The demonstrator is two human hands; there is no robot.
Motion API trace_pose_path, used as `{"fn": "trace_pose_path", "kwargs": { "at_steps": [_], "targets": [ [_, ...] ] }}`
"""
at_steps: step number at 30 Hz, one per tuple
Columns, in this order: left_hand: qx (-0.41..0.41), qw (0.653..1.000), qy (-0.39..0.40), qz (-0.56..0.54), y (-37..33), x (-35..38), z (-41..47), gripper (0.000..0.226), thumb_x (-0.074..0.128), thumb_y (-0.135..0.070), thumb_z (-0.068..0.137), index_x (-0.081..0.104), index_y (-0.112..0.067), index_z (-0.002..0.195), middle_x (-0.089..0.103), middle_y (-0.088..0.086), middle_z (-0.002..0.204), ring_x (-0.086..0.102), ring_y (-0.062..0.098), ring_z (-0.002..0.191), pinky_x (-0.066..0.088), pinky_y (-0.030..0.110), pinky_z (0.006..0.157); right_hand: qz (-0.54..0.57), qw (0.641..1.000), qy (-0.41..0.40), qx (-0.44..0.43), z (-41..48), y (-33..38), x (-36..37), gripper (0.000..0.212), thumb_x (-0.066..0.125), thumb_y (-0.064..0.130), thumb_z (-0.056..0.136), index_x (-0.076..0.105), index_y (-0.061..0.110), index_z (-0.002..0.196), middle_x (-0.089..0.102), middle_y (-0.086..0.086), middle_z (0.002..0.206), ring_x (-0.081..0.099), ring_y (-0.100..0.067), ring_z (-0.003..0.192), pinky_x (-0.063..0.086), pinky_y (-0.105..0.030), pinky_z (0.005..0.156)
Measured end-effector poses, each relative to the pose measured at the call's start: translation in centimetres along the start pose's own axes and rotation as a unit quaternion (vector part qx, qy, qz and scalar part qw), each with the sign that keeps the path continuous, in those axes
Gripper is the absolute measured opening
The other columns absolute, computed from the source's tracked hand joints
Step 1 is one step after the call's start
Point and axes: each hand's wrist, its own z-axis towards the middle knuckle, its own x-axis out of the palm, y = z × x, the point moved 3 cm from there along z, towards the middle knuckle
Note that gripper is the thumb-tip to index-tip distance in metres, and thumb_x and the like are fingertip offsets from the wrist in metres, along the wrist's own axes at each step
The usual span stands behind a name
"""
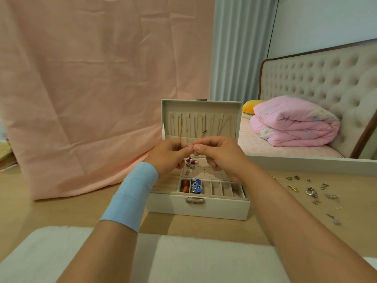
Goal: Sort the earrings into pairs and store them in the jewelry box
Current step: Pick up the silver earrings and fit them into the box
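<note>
An open cream jewelry box [197, 208] stands on the wooden table, its lid upright with thin necklaces hanging inside. Above the box, my left hand [169, 154] and my right hand [220, 154] meet fingertip to fingertip, pinching something tiny that the fingers hide, probably an earring. A perforated panel [206, 170] in the box holds a red and pearl earring [190, 160] and a few small studs. Front compartments hold orange pieces [185, 185] and blue pieces [196, 186]. Loose earrings [311, 192] lie scattered on the table to the right.
A pink cloth [91, 88] hangs behind the table on the left. To the right is a bed with a folded pink quilt [293, 121] and a tufted headboard. A white cushion [122, 258] lies at the near edge. A blue band wraps my left wrist.
</note>
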Motion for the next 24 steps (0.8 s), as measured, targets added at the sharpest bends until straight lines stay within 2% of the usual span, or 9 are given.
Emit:
{"fn": "trace_pose_path", "kwargs": {
  "at_steps": [3,6,8,10,12,15,18,22,24],
  "targets": [
    [-0.003,1.0,-0.012,0.0,0.1,0.3,0.1,0.019,0.062,-0.033,0.095,0.071,-0.017,0.09,0.063,-0.003,0.064,0.057,0.012,0.06,0.059,0.038,0.078,-0.049,0.998,-0.032,-0.023,0.1,0.1,0.2,0.015,0.074,0.016,0.091,0.08,0.017,0.104,0.076,0.002,0.081,0.05,-0.004,0.047,0.039,-0.014,0.045],
    [-0.001,1.0,-0.028,0.006,0.5,0.3,0.2,0.018,0.061,-0.032,0.095,0.072,-0.019,0.088,0.062,-0.009,0.06,0.058,0.012,0.061,0.059,0.041,0.08,-0.109,0.991,-0.045,-0.055,0.4,0.2,0.2,0.015,0.082,0.02,0.084,0.08,0.025,0.098,0.077,0.012,0.087,0.069,0.007,0.073,0.05,-0.008,0.064],
    [-0.001,0.999,-0.033,0.003,0.6,0.4,0.2,0.018,0.06,-0.032,0.095,0.072,-0.02,0.088,0.062,-0.012,0.059,0.058,0.011,0.061,0.06,0.04,0.08,-0.115,0.99,-0.045,-0.065,0.5,0.1,0.1,0.016,0.084,0.018,0.081,0.079,0.03,0.091,0.077,0.016,0.085,0.071,0.006,0.083,0.052,-0.006,0.07],
    [0.0,0.999,-0.033,0.01,0.7,0.4,0.3,0.014,0.062,-0.033,0.094,0.073,-0.024,0.091,0.065,-0.014,0.064,0.06,0.011,0.063,0.06,0.037,0.079,-0.136,0.987,-0.049,-0.073,0.8,0.0,0.0,0.019,0.082,0.016,0.083,0.077,0.034,0.087,0.074,0.021,0.082,0.07,0.007,0.083,0.05,-0.006,0.071],
    [0.007,0.999,-0.033,0.026,0.9,0.4,0.4,0.009,0.065,-0.03,0.093,0.073,-0.028,0.096,0.07,-0.013,0.075,0.062,0.009,0.065,0.059,0.033,0.078,-0.198,0.976,-0.058,-0.072,1.1,-0.4,-0.1,0.019,0.078,0.017,0.087,0.075,0.036,0.087,0.07,0.023,0.082,0.067,0.006,0.082,0.05,-0.01,0.075],
    [0.001,0.999,-0.046,0.011,1.2,0.2,0.5,0.008,0.069,-0.024,0.09,0.07,-0.027,0.097,0.074,-0.005,0.087,0.064,0.009,0.063,0.058,0.032,0.074,-0.312,0.946,-0.071,-0.052,1.2,-1.4,-0.1,0.009,0.074,0.024,0.091,0.077,0.031,0.096,0.07,0.018,0.094,0.063,0.0,0.091,0.052,-0.026,0.086],
    [-0.011,0.998,-0.058,-0.007,1.4,0.0,0.5,0.005,0.071,-0.02,0.088,0.07,-0.019,0.092,0.075,-0.004,0.084,0.065,0.011,0.062,0.053,0.029,0.069,-0.413,0.906,-0.08,-0.053,1.0,-1.8,0.0,0.01,0.07,0.03,0.094,0.077,0.031,0.101,0.071,0.015,0.103,0.061,-0.005,0.094,0.045,-0.026,0.078],
    [-0.007,0.997,-0.071,0.0,1.6,-0.2,0.4,0.001,0.074,-0.024,0.086,0.073,-0.024,0.086,0.071,-0.012,0.082,0.064,0.008,0.069,0.053,0.025,0.073,-0.464,0.879,-0.092,-0.062,1.0,-2.0,0.1,0.007,0.071,0.036,0.092,0.076,0.034,0.096,0.066,0.017,0.093,0.057,-0.005,0.087,0.038,-0.023,0.063],
    [-0.007,0.997,-0.074,-0.003,1.6,-0.3,0.4,0.001,0.073,-0.025,0.087,0.073,-0.024,0.087,0.07,-0.012,0.082,0.062,0.007,0.065,0.052,0.023,0.071,-0.484,0.868,-0.087,-0.064,1.1,-2.1,0.4,0.008,0.071,0.038,0.092,0.076,0.033,0.096,0.065,0.016,0.093,0.054,-0.005,0.084,0.034,-0.021,0.059]
  ]
}}
